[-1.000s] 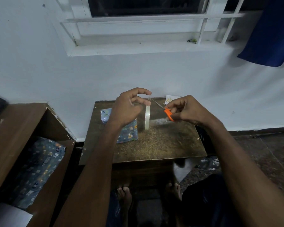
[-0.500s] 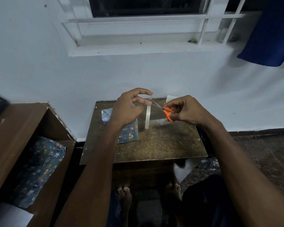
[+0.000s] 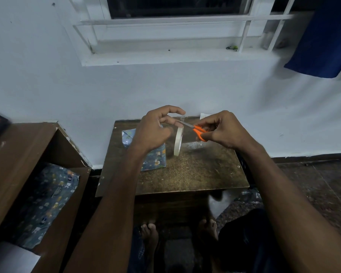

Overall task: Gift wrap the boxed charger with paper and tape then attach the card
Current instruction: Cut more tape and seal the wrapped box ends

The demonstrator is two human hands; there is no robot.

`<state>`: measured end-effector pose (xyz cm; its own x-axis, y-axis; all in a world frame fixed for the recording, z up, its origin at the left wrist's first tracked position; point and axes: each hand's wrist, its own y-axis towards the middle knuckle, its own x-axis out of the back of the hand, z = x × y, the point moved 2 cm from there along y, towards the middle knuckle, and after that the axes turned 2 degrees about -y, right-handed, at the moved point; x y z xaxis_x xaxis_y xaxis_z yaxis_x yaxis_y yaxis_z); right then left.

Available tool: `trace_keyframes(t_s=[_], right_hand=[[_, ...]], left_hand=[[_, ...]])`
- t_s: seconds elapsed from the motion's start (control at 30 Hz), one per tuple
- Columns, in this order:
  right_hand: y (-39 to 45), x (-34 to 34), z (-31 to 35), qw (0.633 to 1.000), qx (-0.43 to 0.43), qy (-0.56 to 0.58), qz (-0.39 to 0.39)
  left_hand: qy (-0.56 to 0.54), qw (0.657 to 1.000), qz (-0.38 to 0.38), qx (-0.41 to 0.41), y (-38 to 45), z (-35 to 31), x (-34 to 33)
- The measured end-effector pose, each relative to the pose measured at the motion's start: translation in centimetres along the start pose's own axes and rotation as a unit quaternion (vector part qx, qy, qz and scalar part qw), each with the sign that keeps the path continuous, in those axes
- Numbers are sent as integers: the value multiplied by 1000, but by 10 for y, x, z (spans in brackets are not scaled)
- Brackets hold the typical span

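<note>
Both arms reach forward over the small table (image 3: 185, 174). The left hand (image 3: 156, 129) is raised, its grip pinching a pulled strip of clear tape, and the tape roll (image 3: 178, 140) hangs on edge below the fingers. The right hand (image 3: 222, 129) grips the orange-handled scissors (image 3: 199, 132), blades pointing left at the strip just above the roll. The wrapped box (image 3: 154, 160), in blue patterned paper, lies on the table's left part, partly behind the left wrist. A white card (image 3: 204, 115) shows at the far edge by the wall. To the left, an open wooden cabinet (image 3: 67, 154) holds more patterned wrapping paper (image 3: 45, 200). The table's near half is bare.
</note>
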<state>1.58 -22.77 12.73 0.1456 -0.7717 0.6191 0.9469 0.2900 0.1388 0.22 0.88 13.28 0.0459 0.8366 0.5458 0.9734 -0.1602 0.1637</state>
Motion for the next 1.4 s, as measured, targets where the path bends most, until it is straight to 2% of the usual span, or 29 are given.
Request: trace_keyframes(t_s=[0.17,0.4,0.6,0.77,0.87,0.93,1.0,1.07,1.13,1.23,1.4], right_hand=[[3,0,-2,999,-1,-34,-21],[5,4,-20,992,-19,-122,14],[14,-24,-36,956,-53,-282,66],[21,-52,-43,926,-77,-356,102],[23,-57,-37,924,-80,-365,76],[25,-54,-33,940,-81,-331,21],[22,-48,-25,973,-63,-222,-17],[19,-46,-14,995,-11,-95,-13],[16,-50,-4,999,37,-10,19],[13,-61,0,997,56,34,38],[10,-62,4,998,24,43,38]], left_hand=[[4,1000,-2,0,0,-1,-1],[15,1000,-19,-1,3,4,-3],[23,1000,-15,-15,4,6,-4],[27,999,-22,-12,3,5,-4],[9,1000,-19,-12,3,5,-4],[-9,1000,-16,-14,3,5,-3],[-29,999,-11,-20,3,5,-2],[-46,999,-3,-28,3,5,-1],[-65,997,3,-36,2,4,-1],[-95,994,3,-46,1,3,-1],[-131,989,-40,-58,1,3,-1]])
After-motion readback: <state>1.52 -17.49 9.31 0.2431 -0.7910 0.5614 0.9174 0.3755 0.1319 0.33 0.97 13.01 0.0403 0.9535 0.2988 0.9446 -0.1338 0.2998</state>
